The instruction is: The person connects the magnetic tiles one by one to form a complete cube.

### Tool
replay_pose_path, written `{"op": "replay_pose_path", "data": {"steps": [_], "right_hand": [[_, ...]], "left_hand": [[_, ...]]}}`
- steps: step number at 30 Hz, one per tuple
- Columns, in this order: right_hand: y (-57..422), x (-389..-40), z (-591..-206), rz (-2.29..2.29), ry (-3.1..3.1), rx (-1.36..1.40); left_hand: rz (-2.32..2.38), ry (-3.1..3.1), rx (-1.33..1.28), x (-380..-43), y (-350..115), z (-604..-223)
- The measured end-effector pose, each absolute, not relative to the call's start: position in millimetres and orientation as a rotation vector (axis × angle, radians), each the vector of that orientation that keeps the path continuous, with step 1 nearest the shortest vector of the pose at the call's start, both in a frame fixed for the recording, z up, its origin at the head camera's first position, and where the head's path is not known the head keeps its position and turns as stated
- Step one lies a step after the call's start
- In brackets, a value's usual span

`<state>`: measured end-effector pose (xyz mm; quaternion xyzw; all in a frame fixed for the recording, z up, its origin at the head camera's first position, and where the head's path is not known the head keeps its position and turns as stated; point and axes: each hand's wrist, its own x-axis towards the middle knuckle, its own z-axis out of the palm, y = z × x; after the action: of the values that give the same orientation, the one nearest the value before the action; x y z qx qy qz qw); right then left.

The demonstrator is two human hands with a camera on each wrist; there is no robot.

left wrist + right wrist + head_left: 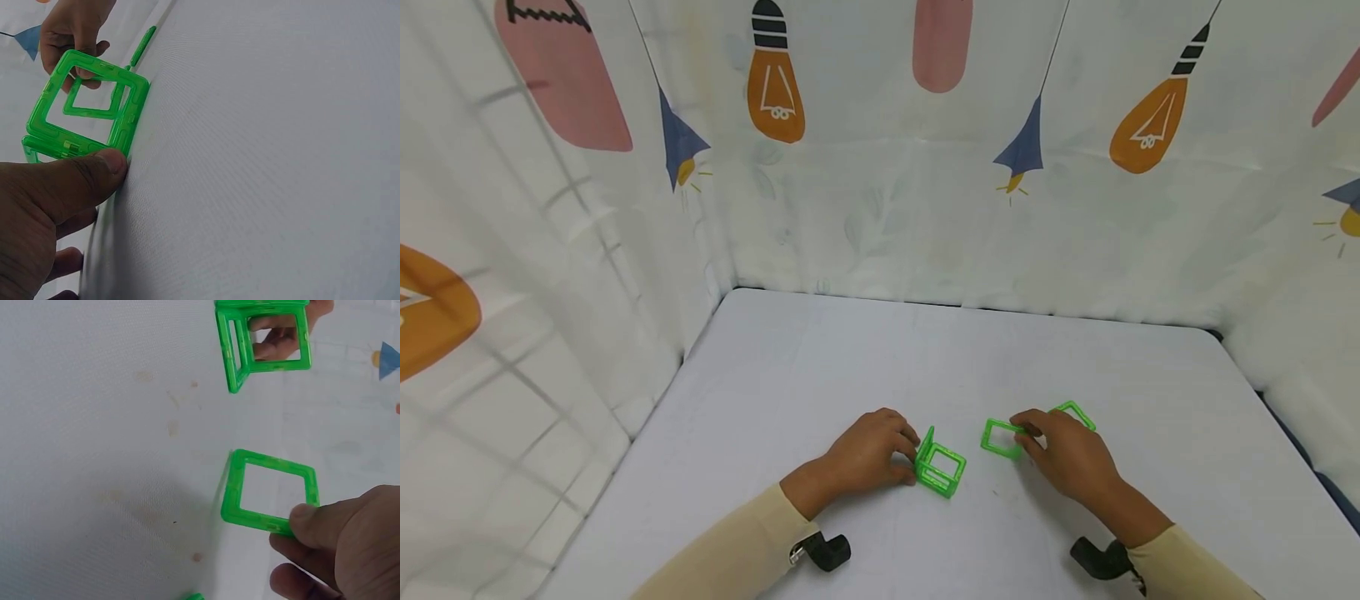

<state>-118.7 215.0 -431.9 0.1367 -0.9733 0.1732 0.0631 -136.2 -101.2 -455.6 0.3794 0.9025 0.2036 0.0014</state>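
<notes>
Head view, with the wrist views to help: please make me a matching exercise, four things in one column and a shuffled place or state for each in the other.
Things
1. Left hand
2. Right hand
3. Joined green frames
4. Far-right green frame

Places and states
A. Between the two hands
B. Partly hidden by the right hand, not held
C. Touches the joined green frames
D. Pinches a single green square

Pairs: 1-C, 2-D, 3-A, 4-B

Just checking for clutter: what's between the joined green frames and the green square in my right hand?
Only bare white tabletop between the joined frames and the held square; the head view shows this gap.
</notes>
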Motion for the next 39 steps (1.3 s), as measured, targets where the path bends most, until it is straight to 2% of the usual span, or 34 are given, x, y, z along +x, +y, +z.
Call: {"op": "replay_pose_path", "data": {"steps": [39], "right_hand": [[172, -117, -430, 0.59, -2.826, 0.454]], "left_hand": [[0.636, 2.825, 1.201, -138, -102, -457]]}}
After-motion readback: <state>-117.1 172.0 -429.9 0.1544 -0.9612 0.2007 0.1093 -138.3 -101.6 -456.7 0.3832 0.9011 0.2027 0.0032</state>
